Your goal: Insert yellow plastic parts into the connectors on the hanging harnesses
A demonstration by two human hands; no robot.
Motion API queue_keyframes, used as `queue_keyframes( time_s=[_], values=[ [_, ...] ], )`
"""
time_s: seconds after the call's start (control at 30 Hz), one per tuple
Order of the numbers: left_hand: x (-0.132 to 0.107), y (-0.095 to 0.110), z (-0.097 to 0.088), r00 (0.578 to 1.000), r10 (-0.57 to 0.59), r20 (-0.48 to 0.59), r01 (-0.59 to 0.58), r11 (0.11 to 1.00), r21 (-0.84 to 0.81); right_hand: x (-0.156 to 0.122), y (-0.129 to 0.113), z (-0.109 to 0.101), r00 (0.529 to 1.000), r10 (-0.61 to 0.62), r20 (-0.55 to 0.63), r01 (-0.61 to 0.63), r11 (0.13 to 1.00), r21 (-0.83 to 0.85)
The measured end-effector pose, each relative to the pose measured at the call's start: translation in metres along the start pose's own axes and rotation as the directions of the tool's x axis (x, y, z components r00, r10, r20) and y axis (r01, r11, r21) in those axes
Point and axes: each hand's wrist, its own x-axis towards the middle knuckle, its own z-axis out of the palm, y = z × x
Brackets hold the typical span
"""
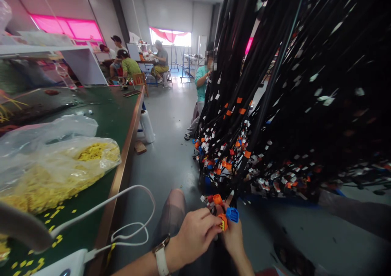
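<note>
My left hand [192,237], with a watch on the wrist, is closed in a pinch on a small orange connector [222,222] with yellow inside. My right hand [233,239] is closed just behind it, fingers round the wire ends, with a blue connector [232,214] at its fingertips. Another orange connector [217,199] and a red one stick up just above. They belong to a big hanging bundle of black wire harnesses [275,105] with many white, orange and blue plugs at its lower ends. My knee shows below the hands.
A green worktable [116,117] runs along the left, bearing plastic bags of yellow parts [61,166], a white cable [134,211] and a white device. A white roll [147,126] stands on the floor. A person in teal [200,84] sits behind the harnesses; others work at the back.
</note>
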Motion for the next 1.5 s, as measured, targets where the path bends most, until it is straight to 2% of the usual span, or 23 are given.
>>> queue_keyframes(
  time_s=[0.07, 0.2, 0.3, 0.4, 0.5, 0.57, 0.63, 0.73, 0.8, 0.83, 0.93, 1.17, 1.37, 1.5],
  values=[
    [0.0, 0.0, 0.001, 1.0, 0.007, -0.01, -0.007, 1.0, 0.012, 0.0, -0.004, 0.0, 1.0, 0.024, 0.005, -0.024, 1.0, -0.004],
    [0.002, -0.001, 0.003, 0.998, -0.036, -0.051, 0.027, 0.988, -0.154, 0.0, -0.01, 0.0, 1.0, 0.029, 0.004, -0.029, 1.0, -0.001],
    [0.003, 0.0, 0.001, 0.997, -0.066, -0.051, 0.052, 0.97, -0.237, 0.001, -0.008, 0.0, 0.999, 0.035, 0.013, -0.036, 0.999, 0.014],
    [0.004, 0.003, -0.004, 0.994, -0.097, -0.041, 0.084, 0.966, -0.246, 0.002, -0.003, -0.001, 0.999, 0.037, 0.011, -0.037, 0.999, 0.029],
    [0.005, 0.006, -0.008, 0.993, -0.12, -0.022, 0.111, 0.962, -0.248, 0.003, 0.001, -0.002, 0.999, 0.025, -0.038, -0.023, 0.999, 0.043],
    [0.007, 0.005, -0.006, 0.983, -0.185, -0.013, 0.173, 0.943, -0.284, 0.004, 0.002, -0.002, 0.996, 0.032, -0.079, -0.03, 0.999, 0.025],
    [0.008, 0.001, -0.002, 0.953, -0.301, 0.017, 0.284, 0.876, -0.39, 0.004, 0.003, -0.001, 0.994, 0.047, -0.098, -0.047, 0.999, 0.0],
    [0.011, -0.005, 0.007, 0.878, -0.454, 0.153, 0.439, 0.634, -0.636, 0.002, 0.006, 0.001, 0.995, 0.033, -0.097, -0.035, 0.999, -0.026],
    [0.011, -0.007, 0.01, 0.835, -0.496, 0.239, 0.485, 0.457, -0.746, 0.001, 0.008, 0.002, 0.994, 0.011, -0.104, -0.014, 0.999, -0.034],
    [0.011, -0.006, 0.011, 0.821, -0.506, 0.265, 0.493, 0.395, -0.775, 0.001, 0.009, 0.003, 0.994, 0.001, -0.112, -0.005, 0.999, -0.037],
    [0.011, -0.001, 0.01, 0.798, -0.53, 0.287, 0.495, 0.305, -0.814, 0.0, 0.011, 0.005, 0.99, -0.021, -0.137, 0.014, 0.999, -0.046],
    [0.007, 0.001, 0.016, 0.768, -0.599, 0.228, 0.467, 0.28, -0.839, -0.002, 0.012, 0.009, 0.99, -0.025, -0.137, 0.008, 0.992, -0.125],
    [0.002, -0.004, 0.032, 0.727, -0.66, 0.188, 0.502, 0.325, -0.801, -0.003, 0.013, 0.012, 0.987, -0.034, -0.16, -0.003, 0.974, -0.225],
    [0.001, -0.003, 0.034, 0.733, -0.653, 0.192, 0.494, 0.317, -0.81, -0.003, 0.013, 0.012, 0.985, -0.018, -0.174, -0.025, 0.969, -0.245]
  ],
)
